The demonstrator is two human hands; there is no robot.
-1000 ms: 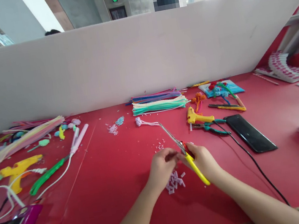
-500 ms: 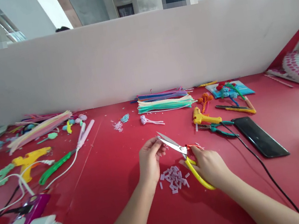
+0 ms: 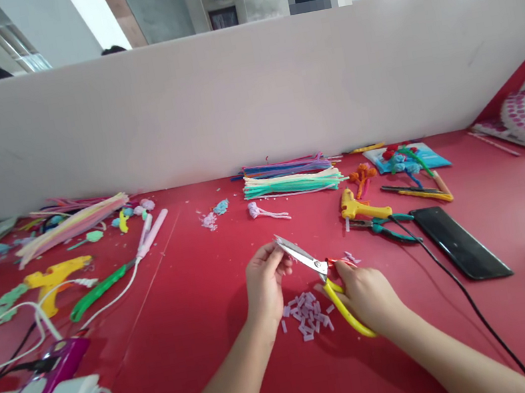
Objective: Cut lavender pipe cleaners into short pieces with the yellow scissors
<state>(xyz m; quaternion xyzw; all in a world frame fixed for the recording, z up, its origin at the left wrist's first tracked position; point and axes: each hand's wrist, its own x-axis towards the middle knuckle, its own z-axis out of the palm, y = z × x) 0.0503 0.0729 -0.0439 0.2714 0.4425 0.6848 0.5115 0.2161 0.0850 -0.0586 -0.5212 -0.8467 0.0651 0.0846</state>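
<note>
My right hand [image 3: 368, 290] is wrapped round the handles of a pair of scissors [image 3: 307, 259], which have one yellow and one red grip. Their blades point up and left and are nearly closed at the fingertips of my left hand [image 3: 265, 277]. Those fingers are pinched together on something too small to make out. Below, between my hands, lies a pile of short pale purple pieces [image 3: 307, 314]. A few more such pieces [image 3: 350, 257] lie beyond my right hand. Farther back rests a lilac pipe-cleaner flower [image 3: 265, 211] with thin stems.
Bundles of pipe cleaners [image 3: 295, 180] lie along the white partition [image 3: 207, 111]. On the right are a yellow glue gun [image 3: 360, 206], pliers [image 3: 390, 228], a black phone [image 3: 460, 243] and a cable. Leftward are another glue gun [image 3: 54, 281], a pink hair straightener [image 3: 152, 236] and a purple power strip [image 3: 56, 382].
The scissor blades have come together from a wider gap at my left fingertips. Both hands stay almost in place, and the whole view has shifted slightly.
</note>
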